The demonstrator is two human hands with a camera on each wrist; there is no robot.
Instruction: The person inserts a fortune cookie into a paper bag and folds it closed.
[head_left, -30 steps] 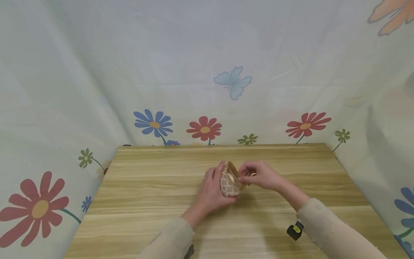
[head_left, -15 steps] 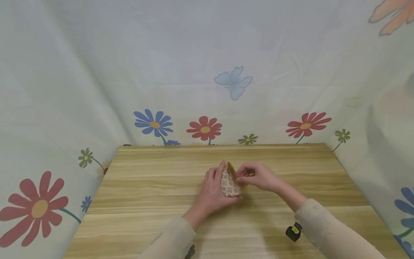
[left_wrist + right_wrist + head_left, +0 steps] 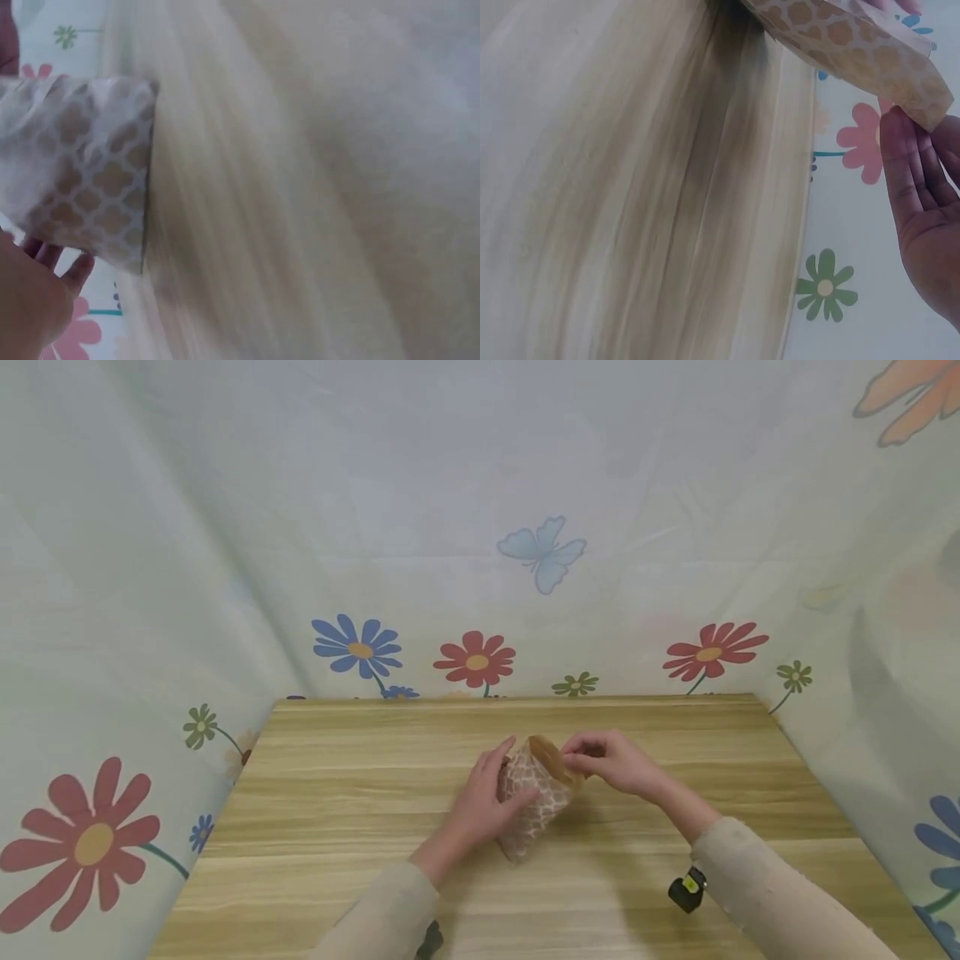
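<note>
From the head view, I'm seeing the bag (image 3: 553, 799) leaning at a slant over the table (image 3: 337, 793), between two hands. The left hand (image 3: 480, 806) is gripping its side, thumb across the front; the right hand (image 3: 618, 766) is pinching the rim. In the left wrist view, the bag's side is creasing, so I'm guessing light, soft paper. In the right wrist view, fingertips are pinching a thin rim corner that's looking easily torn; the sides are seeming the safer hold.
</note>
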